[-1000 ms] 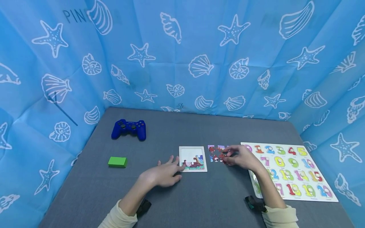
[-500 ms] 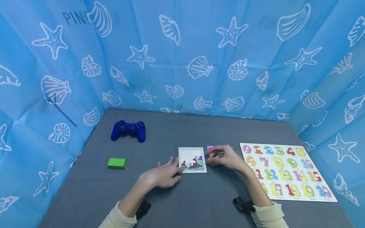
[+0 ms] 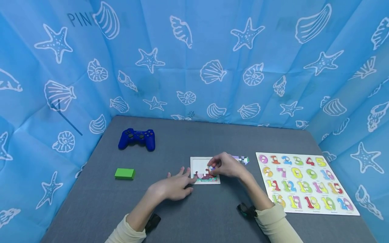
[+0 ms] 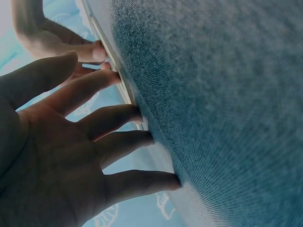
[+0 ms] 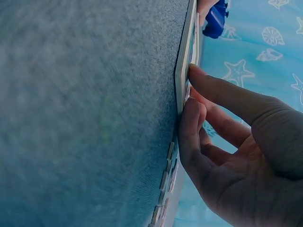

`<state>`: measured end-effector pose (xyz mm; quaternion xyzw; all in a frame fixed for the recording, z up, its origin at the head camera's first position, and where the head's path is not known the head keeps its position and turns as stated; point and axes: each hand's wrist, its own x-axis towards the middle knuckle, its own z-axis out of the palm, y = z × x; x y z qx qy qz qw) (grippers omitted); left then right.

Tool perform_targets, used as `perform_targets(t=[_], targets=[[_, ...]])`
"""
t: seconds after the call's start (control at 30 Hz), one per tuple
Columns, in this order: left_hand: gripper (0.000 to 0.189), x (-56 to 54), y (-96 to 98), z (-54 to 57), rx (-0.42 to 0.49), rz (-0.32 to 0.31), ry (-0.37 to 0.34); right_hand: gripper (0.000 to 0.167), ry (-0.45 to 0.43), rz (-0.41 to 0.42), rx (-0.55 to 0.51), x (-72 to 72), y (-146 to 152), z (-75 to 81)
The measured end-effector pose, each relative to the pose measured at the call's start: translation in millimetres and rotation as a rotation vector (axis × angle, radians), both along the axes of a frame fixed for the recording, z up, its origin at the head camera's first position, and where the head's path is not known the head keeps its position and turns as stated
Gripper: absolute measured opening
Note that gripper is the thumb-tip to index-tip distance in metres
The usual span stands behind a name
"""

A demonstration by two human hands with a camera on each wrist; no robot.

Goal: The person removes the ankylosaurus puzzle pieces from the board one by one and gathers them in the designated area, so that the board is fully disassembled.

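A small white-framed jigsaw tray [image 3: 199, 159] lies flat on the table, its lower part filled with picture pieces and its upper left bare. My left hand [image 3: 174, 185] lies beside it with fingers spread, the index fingertip on the frame's lower left side. Over the tray's right side, my right hand [image 3: 228, 166] pinches a puzzle piece [image 3: 211, 167] between thumb and fingers, the fingers largely hiding it. In the right wrist view, the thumb [image 5: 198, 75] presses close at the tray's edge. Loose puzzle pieces [image 3: 243, 160] lie right of the tray, partly behind my right hand.
A white number board [image 3: 307, 184] with colourful knobbed numerals lies on the right. At the left are a blue game controller [image 3: 137, 138] and a green block [image 3: 124, 173]. A blue seashell-patterned curtain [image 3: 194, 60] stands behind the grey table [image 3: 182, 216].
My right hand has moved left from the loose pieces to the tray, uncovering pieces at the right of the row. The left hand has stayed at the tray's left side.
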<state>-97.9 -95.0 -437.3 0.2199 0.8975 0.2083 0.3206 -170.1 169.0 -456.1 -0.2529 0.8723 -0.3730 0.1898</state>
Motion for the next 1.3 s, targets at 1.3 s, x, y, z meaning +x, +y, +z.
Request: perform_targets(t=[1.3], targets=[[0.054, 0.5, 3.2, 2.6, -0.018, 0.013, -0.008, 0.016, 0.064, -0.004, -0.112, 12.3, 10, -2.4]])
